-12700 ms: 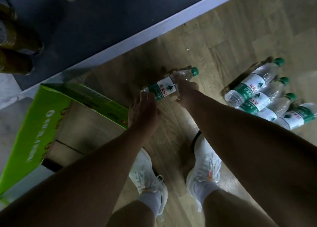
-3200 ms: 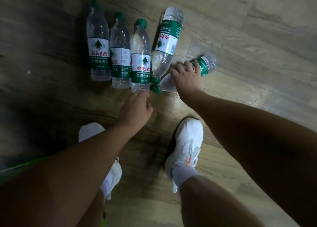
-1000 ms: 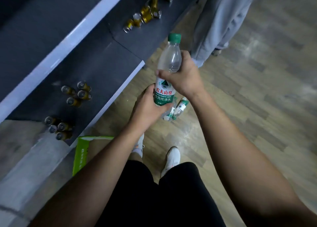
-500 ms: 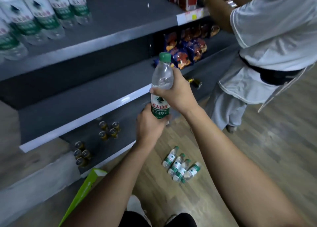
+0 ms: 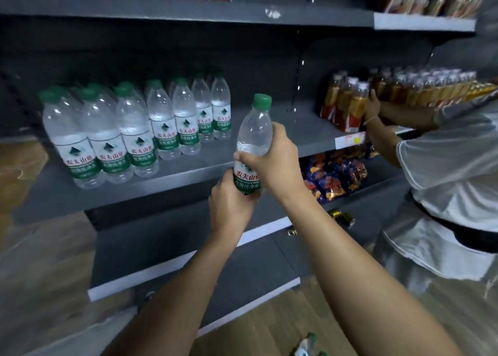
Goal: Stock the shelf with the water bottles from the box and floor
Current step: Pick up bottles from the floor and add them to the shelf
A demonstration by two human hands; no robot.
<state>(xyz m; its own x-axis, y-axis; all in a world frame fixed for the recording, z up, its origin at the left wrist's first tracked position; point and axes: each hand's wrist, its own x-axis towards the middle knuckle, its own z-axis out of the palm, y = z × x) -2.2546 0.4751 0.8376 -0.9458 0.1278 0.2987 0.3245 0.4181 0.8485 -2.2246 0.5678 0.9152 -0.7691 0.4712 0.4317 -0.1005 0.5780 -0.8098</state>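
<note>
We hold one water bottle [image 5: 254,129] upright in both hands, just in front of the middle shelf [image 5: 161,183] and to the right of its centre, not yet set down. Our right hand [image 5: 275,164] wraps the bottle's waist, thumb at the back and fingers curled across the top of the label, while our left hand [image 5: 229,210] cups the base from below, fingers closed round the lower label. The green cap points up, tilted a little to the right. On the shelf's left half stand the stocked bottles [image 5: 134,137] – several rows running from the front edge toward the back wall, all upright, green caps up. The right part of that shelf board, behind our bottle, is bare grey. At the right end another person [image 5: 444,180] in a white shirt has a hand [image 5: 373,105] on a pack of amber drinks [image 5: 347,105]. Snack bags [image 5: 334,175] lie on the shelf below, near its right end. At the lower edge of the view a bottle or two [image 5: 305,346] show on the wooden floor – too cropped to count.
</note>
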